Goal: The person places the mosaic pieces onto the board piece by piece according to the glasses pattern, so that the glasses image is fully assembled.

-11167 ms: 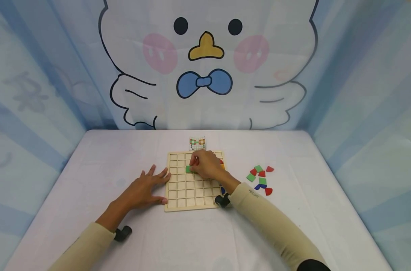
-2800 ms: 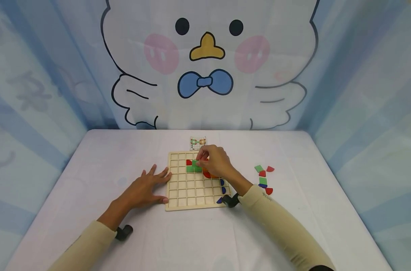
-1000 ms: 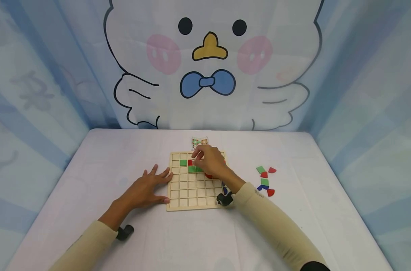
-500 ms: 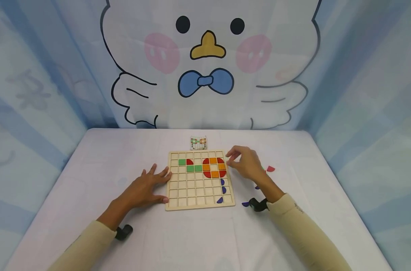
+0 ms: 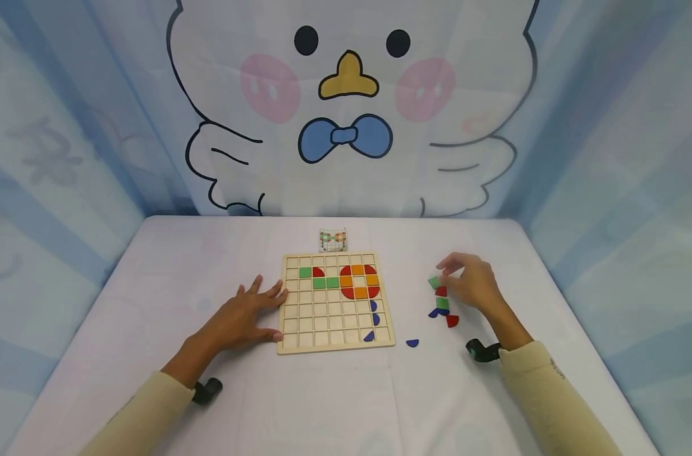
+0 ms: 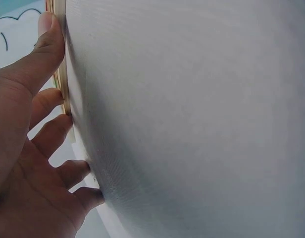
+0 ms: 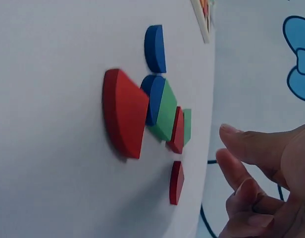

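My left hand (image 5: 243, 321) lies with spread fingers along the left edge of the wooden grid board (image 5: 301, 322), thumb and fingertips on its rim. My right hand (image 5: 472, 282) hovers at the loose pieces on the right; in the right wrist view thumb and forefinger stand apart with nothing between them. Nearest to it are a green square (image 5: 434, 282) and a red quarter circle (image 5: 441, 291). Another red quarter circle (image 7: 177, 182) is hidden by the hand in the head view. On the board sit green squares (image 5: 320, 283), a red quarter circle (image 5: 318, 272) and a red-orange ring (image 5: 359, 293).
Below the hand lie another green square (image 5: 442, 303), blue half circles (image 7: 154, 49) and a red quarter circle (image 5: 452, 321). A lone blue half circle (image 5: 412, 342) is off the board's lower right corner. A pattern card (image 5: 332, 240) stands behind the board.
A red quarter circle and more green squares have come onto the board. My right hand has moved from the board rightward to the loose pieces. The left hand stays at the board's edge.
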`<action>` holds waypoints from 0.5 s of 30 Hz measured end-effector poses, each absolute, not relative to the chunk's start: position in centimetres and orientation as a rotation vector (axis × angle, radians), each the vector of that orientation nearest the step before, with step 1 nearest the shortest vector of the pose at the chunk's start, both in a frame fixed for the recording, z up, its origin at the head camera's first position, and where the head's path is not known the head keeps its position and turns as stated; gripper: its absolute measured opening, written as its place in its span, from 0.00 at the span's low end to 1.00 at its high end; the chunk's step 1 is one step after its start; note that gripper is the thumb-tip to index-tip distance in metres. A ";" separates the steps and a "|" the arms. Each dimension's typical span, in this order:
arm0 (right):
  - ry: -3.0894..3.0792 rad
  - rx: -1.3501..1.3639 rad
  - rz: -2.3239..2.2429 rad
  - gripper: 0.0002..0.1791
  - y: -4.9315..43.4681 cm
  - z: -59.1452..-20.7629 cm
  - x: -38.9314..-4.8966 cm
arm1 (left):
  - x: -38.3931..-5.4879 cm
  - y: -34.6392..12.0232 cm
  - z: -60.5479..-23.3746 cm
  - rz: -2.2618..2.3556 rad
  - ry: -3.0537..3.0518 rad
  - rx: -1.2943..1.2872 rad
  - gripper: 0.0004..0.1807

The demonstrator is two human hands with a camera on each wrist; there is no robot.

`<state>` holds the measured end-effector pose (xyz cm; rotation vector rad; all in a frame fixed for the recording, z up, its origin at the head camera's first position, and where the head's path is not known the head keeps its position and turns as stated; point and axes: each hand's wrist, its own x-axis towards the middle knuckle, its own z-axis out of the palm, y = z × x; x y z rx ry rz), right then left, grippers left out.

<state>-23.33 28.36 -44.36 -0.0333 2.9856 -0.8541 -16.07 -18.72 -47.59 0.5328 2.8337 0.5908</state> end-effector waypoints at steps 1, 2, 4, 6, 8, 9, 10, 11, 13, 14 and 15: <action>2.984 -0.028 -0.850 0.12 28.7 -44.4 -23.3 | -16.1 -18.7 -47.6 0.589 2.835 0.530 0.52; 2.984 -0.024 -0.844 0.12 29.0 -44.5 -23.3 | -16.0 -18.7 -47.6 0.585 2.838 0.530 0.52; 2.982 -0.016 -0.833 0.13 29.6 -44.7 -23.3 | -16.0 -18.8 -47.6 0.582 2.843 0.531 0.52; 2.980 -0.010 -0.819 0.13 29.9 -45.0 -23.3 | -16.0 -18.8 -47.6 0.580 2.846 0.533 0.52; 2.981 -0.002 -0.805 0.14 30.1 -45.2 -23.3 | -15.9 -18.8 -47.7 0.582 2.848 0.535 0.52; 2.981 0.000 -0.800 0.14 30.1 -45.3 -23.3 | -16.0 -18.8 -47.7 0.584 2.846 0.535 0.52; 2.982 0.002 -0.795 0.15 30.2 -45.4 -23.3 | -16.0 -18.8 -47.7 0.586 2.846 0.534 0.52; 2.983 0.007 -0.788 0.15 30.2 -45.5 -23.3 | -16.0 -18.8 -47.7 0.589 2.844 0.533 0.52; 2.980 0.032 -0.777 0.15 30.2 -45.6 -23.3 | -16.0 -18.8 -47.7 0.593 2.841 0.533 0.52; 2.979 0.045 -0.765 0.15 30.3 -45.6 -23.3 | -16.0 -18.8 -47.7 0.594 2.840 0.536 0.52; 2.977 0.064 -0.754 0.15 30.3 -45.6 -23.3 | -16.0 -18.8 -47.7 0.594 2.839 0.536 0.52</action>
